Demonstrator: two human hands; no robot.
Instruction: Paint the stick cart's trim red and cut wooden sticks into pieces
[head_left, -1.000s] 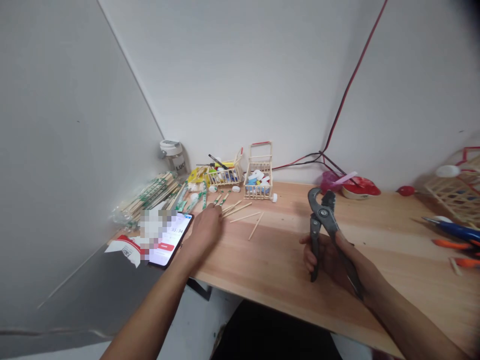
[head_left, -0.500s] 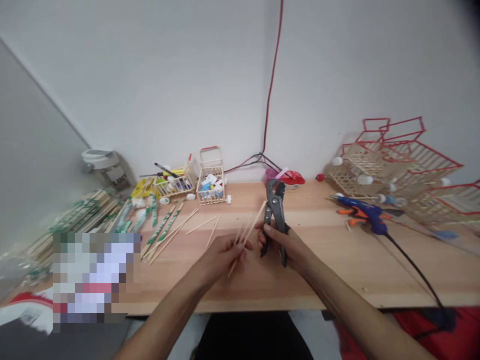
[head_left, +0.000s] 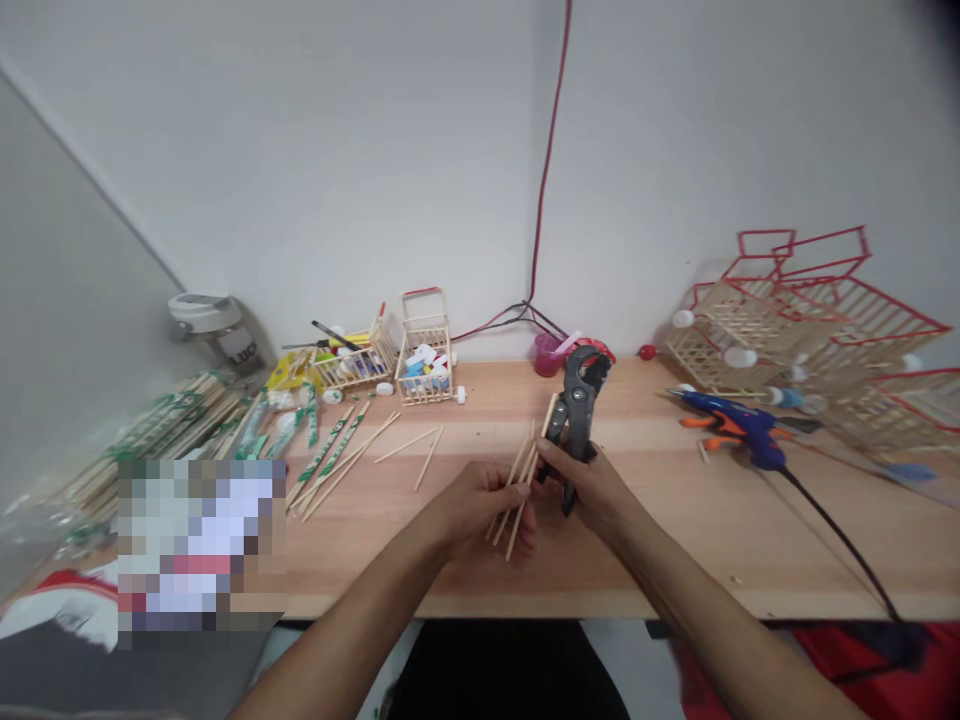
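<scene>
Low over the front middle of the table, my left hand (head_left: pixel 491 505) pinches a few thin wooden sticks (head_left: pixel 519 500), which slant up to the right. Close beside it, my right hand (head_left: pixel 581 480) is wrapped round the handles of a grey pipe cutter (head_left: pixel 576 400). The cutter's hooked jaw points up and away from me. My right thumb lies against the longest stick, near the cutter's handle. Several loose sticks (head_left: pixel 352 465) lie on the table to the left of my hands, some still in green-printed paper wrappers.
Two small stick-built carts (head_left: pixel 425 385) stand at the back left, near a lidded jar (head_left: pixel 217 330). Wrapped chopstick bundles (head_left: pixel 161 430) lie at far left. Right of my hands rests a blue glue gun (head_left: pixel 739 425) with a trailing cord, before larger red-edged stick carts (head_left: pixel 810 320).
Both hands have shifted right and come together. The sticks in my left hand now reach the right thumb beside the pipe cutter, which has tilted slightly to the right.
</scene>
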